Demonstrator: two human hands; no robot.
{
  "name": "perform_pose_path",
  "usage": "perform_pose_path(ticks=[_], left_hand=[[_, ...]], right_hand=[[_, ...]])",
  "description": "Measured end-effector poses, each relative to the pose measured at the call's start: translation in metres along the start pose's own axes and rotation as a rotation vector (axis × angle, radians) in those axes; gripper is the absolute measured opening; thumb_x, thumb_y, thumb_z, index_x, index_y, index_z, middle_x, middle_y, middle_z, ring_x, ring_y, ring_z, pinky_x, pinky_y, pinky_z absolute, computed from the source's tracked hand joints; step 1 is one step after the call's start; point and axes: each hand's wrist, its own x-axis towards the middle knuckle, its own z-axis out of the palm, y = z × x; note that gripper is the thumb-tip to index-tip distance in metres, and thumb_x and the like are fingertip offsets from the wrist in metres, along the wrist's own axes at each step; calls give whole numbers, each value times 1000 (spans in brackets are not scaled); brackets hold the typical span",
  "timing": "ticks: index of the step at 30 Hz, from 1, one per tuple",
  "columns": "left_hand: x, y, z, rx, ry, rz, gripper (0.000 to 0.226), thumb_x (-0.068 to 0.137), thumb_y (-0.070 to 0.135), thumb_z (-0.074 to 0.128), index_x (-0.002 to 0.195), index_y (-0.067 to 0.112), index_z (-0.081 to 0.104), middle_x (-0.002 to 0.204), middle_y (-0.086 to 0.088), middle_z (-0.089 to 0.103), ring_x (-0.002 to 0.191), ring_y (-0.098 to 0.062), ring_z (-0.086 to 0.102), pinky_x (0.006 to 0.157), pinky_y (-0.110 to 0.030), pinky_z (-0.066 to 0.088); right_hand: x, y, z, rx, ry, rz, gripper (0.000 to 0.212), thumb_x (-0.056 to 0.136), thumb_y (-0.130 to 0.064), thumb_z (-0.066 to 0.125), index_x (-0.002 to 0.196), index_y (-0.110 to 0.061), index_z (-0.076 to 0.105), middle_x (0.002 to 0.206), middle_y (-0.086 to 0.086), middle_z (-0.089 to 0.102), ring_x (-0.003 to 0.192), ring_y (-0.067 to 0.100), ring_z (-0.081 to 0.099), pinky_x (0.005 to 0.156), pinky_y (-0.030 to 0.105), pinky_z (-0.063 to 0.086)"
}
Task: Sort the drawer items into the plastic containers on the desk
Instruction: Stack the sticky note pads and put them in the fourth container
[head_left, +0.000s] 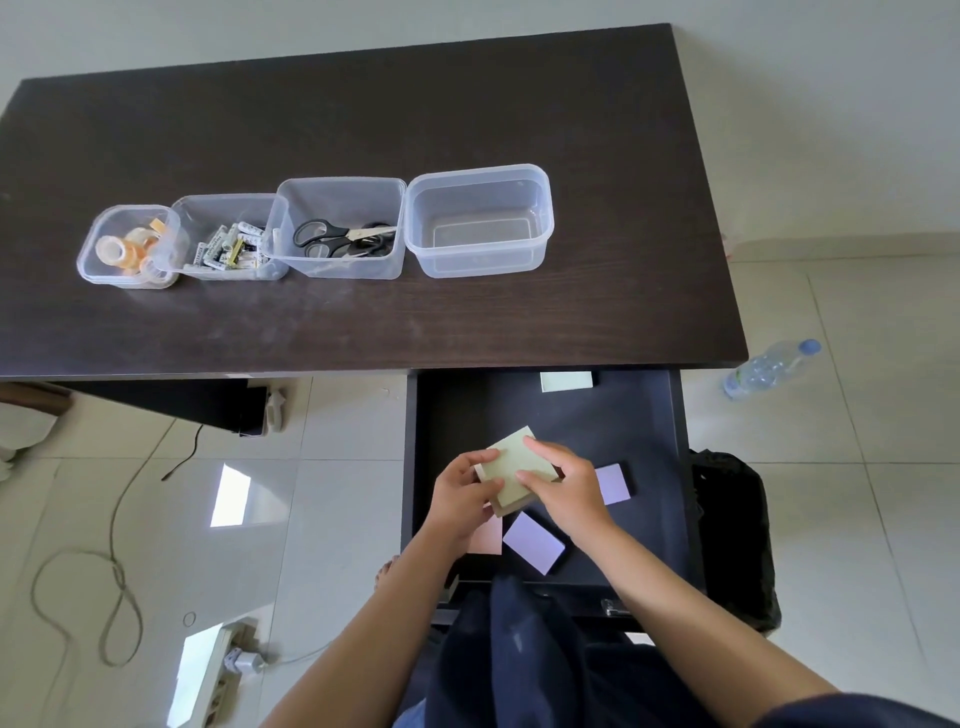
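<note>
Sticky-note pad (511, 464) pinched flat between both hands (462, 493) (563, 483), corner toward desk (363, 130)

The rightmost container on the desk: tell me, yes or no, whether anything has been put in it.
No: the rightmost container shows only its bare clear bottom, while the other three hold items.

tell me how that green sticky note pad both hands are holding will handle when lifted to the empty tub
The green pad looks like a thick flat block, so probably stiff and light. Both the left hand and right hand grip it; loose top sheets might fan. It won't roll in the empty container.
</note>
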Motion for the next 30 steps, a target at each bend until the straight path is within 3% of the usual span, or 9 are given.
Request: perform_pose_path(ticks=[6, 9, 12, 15, 18, 22, 30], left_hand=[[-3, 9, -6, -82, -17, 28, 30, 87, -14, 52, 108, 7, 59, 106, -9, 59, 99, -26, 59, 78, -39, 57], [-4, 10, -14, -68, 16, 37, 31, 88, -14, 51, 107, 9, 59, 105, -7, 59, 99, -24, 59, 80, -39, 56], [-7, 9, -25, -91, 40, 37, 31, 89, -14, 48, 109, 8, 58, 103, -6, 59, 96, -23, 59, 80, -39, 55], [-11, 8, -33, -103, 73, 35, 32, 89, -14, 48, 111, 7, 57, 103, -6, 59, 95, -22, 59, 81, -41, 54], [-13, 5, -38, -89, 105, 30, 33, 89, -15, 48, 110, 8, 58, 106, -8, 58, 97, -23, 58, 84, -44, 54], [-17, 3, -40, -79, 130, 15, 34, 89, -15, 48, 112, 7, 57, 102, -4, 56, 94, -21, 56, 86, -45, 53], [-14, 0, -33, -71, 113, -1, 34, 89, -16, 47, 110, 8, 58, 100, -5, 57, 92, -21, 58, 86, -44, 53]], right_hand=[[2, 0, -4, -125, -75, -87, 48, 82, -11, 72, 127, -21, 59, 127, -7, 57, 114, 9, 52, 84, 8, 44], [13, 2, -10, -229, -38, -126, 47, 88, -19, 65, 132, -27, 53, 137, -8, 52, 120, 12, 50, 96, 22, 43], [41, 7, -23, -637, 30, -157, 59, 90, -33, 58, 145, -23, 37, 153, -4, 33, 134, 24, 34, 107, 41, 37], [70, 7, -38, -1015, 13, -80, 73, 91, -42, 52, 151, -24, 15, 161, -2, 6, 139, 34, 23, 112, 55, 23], [89, 9, -48, -1146, -73, 19, 80, 91, -45, 50, 152, -24, 2, 161, -5, -9, 143, 33, 13, 113, 60, 11], [90, 18, -50, -1198, -97, 36, 80, 87, -45, 54, 150, -23, 8, 160, -9, -7, 134, 31, 22, 111, 56, 21], [43, 41, -36, -1219, -92, -29, 65, 87, -43, 53, 143, -24, 26, 155, -8, 17, 124, 28, 33, 99, 44, 35]])
